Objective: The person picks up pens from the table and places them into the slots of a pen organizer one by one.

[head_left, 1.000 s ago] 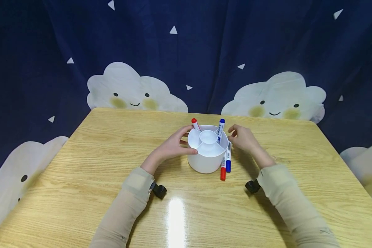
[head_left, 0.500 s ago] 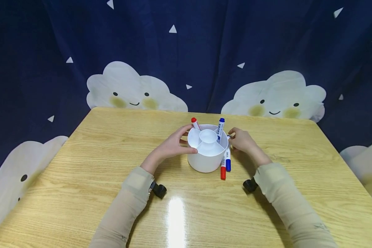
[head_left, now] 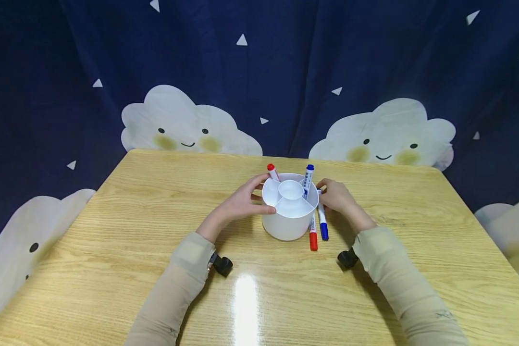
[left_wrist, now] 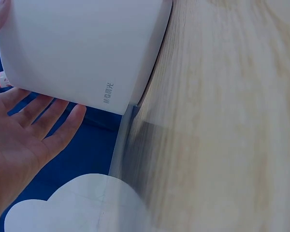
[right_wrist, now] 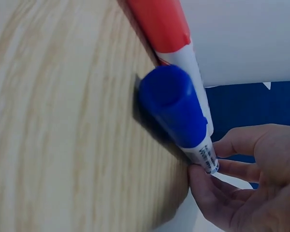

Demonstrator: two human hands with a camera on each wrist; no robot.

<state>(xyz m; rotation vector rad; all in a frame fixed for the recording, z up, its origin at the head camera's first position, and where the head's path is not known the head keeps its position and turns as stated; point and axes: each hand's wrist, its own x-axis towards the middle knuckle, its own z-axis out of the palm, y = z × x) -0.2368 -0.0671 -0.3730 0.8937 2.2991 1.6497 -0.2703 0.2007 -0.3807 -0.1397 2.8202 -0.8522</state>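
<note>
A round white pen organizer (head_left: 287,227) with several compartments stands upright on the table. My left hand (head_left: 241,201) grips its left side, thumb at the front and fingers behind; the left wrist view shows fingertips against the organizer's wall (left_wrist: 82,53). To its right, my right hand (head_left: 338,197) pinches the far end of a blue-capped marker (head_left: 323,223), whose cap (right_wrist: 176,106) points toward me. Beside it lies a red-capped marker (head_left: 313,240), close against the organizer and partly hidden. Another red-capped marker (head_left: 272,171) and another blue-capped marker (head_left: 308,178) stand in separate back compartments.
The wooden table (head_left: 155,250) reaches to a dark blue curtain (head_left: 285,72) with white clouds and triangles behind it. Each wrist carries a small black camera, such as the right camera (head_left: 348,259). Light glares off the tabletop near the front.
My right hand has come down onto the far end of the blue-capped marker and taken hold. That marker's cap has swung right, away from the red-capped one. The left hand stays put.
</note>
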